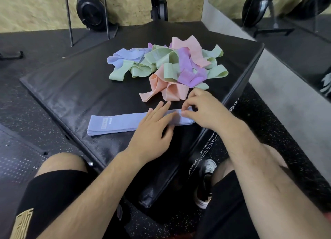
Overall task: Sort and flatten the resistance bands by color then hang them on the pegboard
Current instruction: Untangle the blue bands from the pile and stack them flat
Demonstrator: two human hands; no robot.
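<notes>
A blue resistance band (118,123) lies flat near the front edge of a black padded box (71,88). My left hand (154,129) presses on the band's right part with straight fingers. My right hand (202,109) pinches the band's right end between thumb and fingers. Behind them sits a tangled pile of bands: green (161,59), pink (189,48), purple (188,68), orange-pink (166,90) and another blue one (123,57).
The box stands on a speckled rubber gym floor (26,113). Black weight plates (91,11) lean on racks at the back wall. A grey wall and mirror (295,63) run along the right. My knees and a shoe (204,185) are below.
</notes>
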